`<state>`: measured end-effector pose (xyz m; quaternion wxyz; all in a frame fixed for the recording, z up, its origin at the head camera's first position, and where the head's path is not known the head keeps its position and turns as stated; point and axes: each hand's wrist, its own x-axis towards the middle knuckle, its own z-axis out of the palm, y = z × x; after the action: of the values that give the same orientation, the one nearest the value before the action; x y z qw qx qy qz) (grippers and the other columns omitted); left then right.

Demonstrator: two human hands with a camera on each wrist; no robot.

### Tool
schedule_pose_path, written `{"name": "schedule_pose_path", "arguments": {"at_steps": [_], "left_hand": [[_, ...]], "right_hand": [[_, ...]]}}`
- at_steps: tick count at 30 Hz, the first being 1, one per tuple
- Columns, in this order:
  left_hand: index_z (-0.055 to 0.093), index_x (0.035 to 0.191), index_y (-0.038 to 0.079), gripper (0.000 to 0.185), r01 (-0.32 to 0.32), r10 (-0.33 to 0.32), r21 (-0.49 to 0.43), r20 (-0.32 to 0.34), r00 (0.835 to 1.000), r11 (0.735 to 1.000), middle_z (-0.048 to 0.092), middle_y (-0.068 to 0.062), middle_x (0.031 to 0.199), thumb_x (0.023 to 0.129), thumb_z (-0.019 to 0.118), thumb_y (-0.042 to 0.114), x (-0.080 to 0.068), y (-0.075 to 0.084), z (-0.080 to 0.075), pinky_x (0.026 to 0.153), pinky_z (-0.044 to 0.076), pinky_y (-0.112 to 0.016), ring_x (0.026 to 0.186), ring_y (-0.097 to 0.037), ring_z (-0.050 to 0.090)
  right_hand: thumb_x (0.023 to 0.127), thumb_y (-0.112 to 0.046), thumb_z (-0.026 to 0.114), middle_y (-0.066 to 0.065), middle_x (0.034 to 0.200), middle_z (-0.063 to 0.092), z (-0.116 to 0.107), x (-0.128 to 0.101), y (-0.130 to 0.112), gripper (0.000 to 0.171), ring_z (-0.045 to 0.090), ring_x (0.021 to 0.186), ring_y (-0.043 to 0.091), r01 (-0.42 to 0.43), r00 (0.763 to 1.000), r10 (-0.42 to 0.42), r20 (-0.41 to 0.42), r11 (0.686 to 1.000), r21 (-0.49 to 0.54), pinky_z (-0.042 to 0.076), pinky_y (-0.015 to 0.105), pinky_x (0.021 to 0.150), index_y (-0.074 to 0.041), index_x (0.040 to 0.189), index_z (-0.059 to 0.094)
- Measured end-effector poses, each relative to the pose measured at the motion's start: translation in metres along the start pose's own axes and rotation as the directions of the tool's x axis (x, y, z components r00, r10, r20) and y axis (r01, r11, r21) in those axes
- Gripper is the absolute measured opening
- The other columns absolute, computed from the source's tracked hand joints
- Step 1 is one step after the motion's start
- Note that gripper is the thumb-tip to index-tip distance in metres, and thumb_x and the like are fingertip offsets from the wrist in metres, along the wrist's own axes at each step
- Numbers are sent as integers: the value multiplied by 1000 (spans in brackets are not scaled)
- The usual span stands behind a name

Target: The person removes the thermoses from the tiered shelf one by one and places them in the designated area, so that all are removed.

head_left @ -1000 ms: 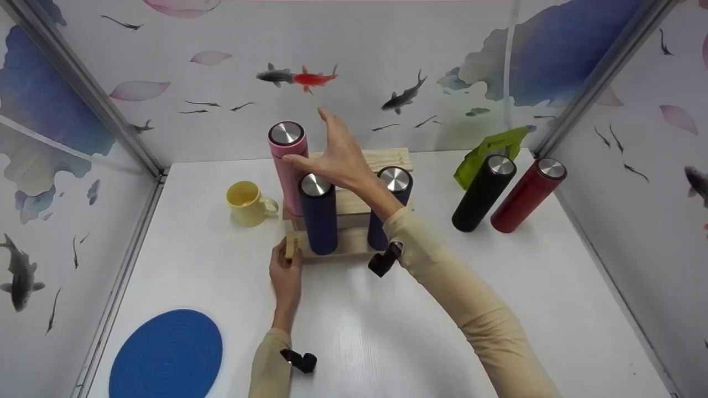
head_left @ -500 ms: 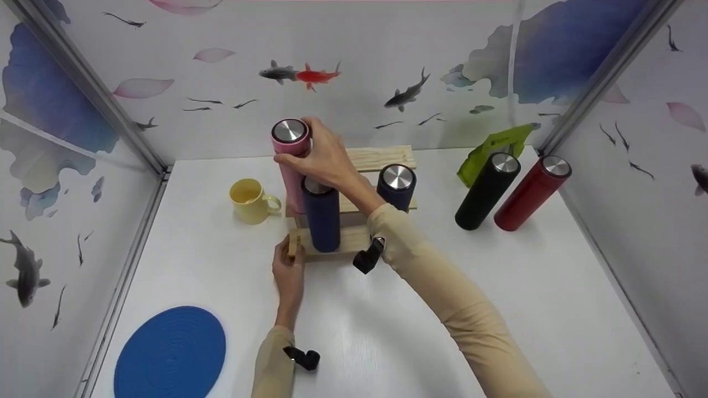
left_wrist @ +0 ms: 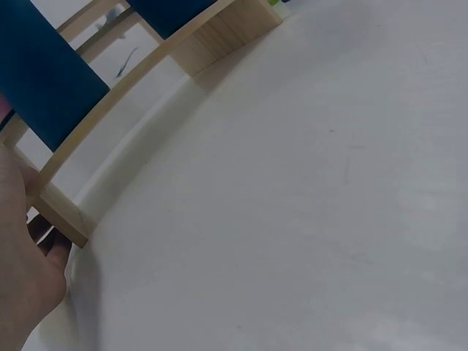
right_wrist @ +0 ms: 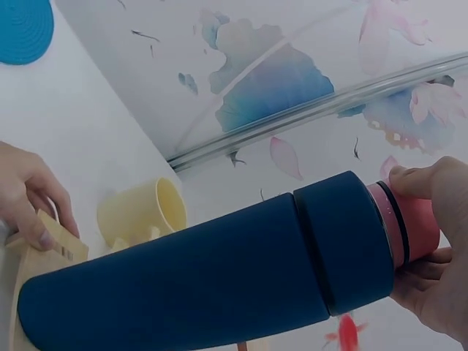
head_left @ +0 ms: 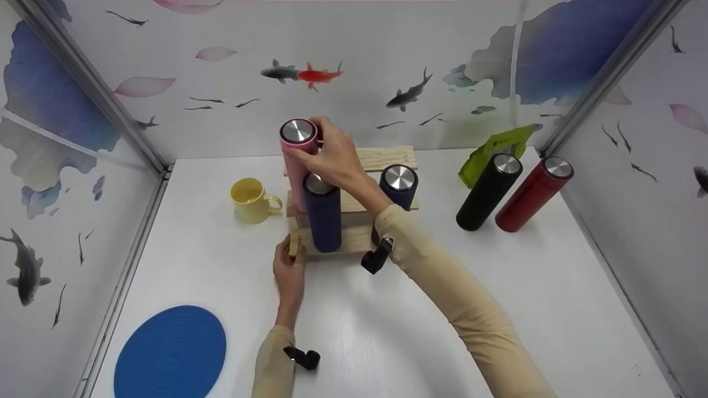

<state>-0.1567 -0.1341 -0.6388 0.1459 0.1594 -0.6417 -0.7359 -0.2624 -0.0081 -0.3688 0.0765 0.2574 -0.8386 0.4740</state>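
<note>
At the left end of the wooden rack (head_left: pixel 357 241): pink flask (head_left: pixel 296 179), over the middle slat, behind the left navy flask (head_left: pixel 325 226); whether its base touches the slat cannot be told.
Pink flask, appearance: slim plain cylinder, its top a silvery disc with a dark rim; a dark ring encircles it below the cap.
Long axis: near vertical, cap end up, roughly parallel to the left navy flask.
Right hand (head_left: pixel 336 157): thumb and fingers curled around opposite sides of the pink flask's upper part.
Left hand (head_left: pixel 289 273): fingers gripping the rack's front corner, partly hidden by the wood.
Concealed parts: lower pink flask, partly covered by the left navy flask; right navy flask (head_left: pixel 399 179), overlapped by the right forearm.
</note>
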Motion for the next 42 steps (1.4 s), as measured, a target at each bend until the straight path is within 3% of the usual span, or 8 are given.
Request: {"name": "schedule_pose_path", "arguments": {"at_steps": [10, 21, 42], "left_hand": [[46, 147, 7, 48, 22, -22, 31, -2, 1000, 999, 54, -13, 144, 102, 60, 12, 2, 0, 0, 105, 46, -25, 139, -21, 50], [47, 145, 1, 47, -22, 23, 40, -33, 999, 999, 55, -20, 143, 101, 60, 5, 4, -1, 1, 92, 45, -12, 135, -28, 53], [47, 147, 4, 48, -2, 3, 40, -30, 1000, 999, 57, -19, 143, 101, 60, 9, 1, -2, 1, 83, 48, -14, 117, -18, 57]], "right_hand": [[88, -27, 80, 15, 122, 68, -23, -2, 5, 61, 63, 101, 18, -11, 999, 12, -42, 1000, 4, 50, 22, 83, 3, 135, 54], [86, -26, 81, 16, 120, 70, -50, -13, 24, 59, 67, 105, 20, -25, 995, 24, -92, 1000, 0, 54, 30, 90, 2, 132, 56], [86, -29, 82, 15, 126, 67, -100, -31, 38, 64, 65, 115, 22, -98, 985, 94, -144, 995, -18, 53, 34, 99, 0, 136, 53]]}}
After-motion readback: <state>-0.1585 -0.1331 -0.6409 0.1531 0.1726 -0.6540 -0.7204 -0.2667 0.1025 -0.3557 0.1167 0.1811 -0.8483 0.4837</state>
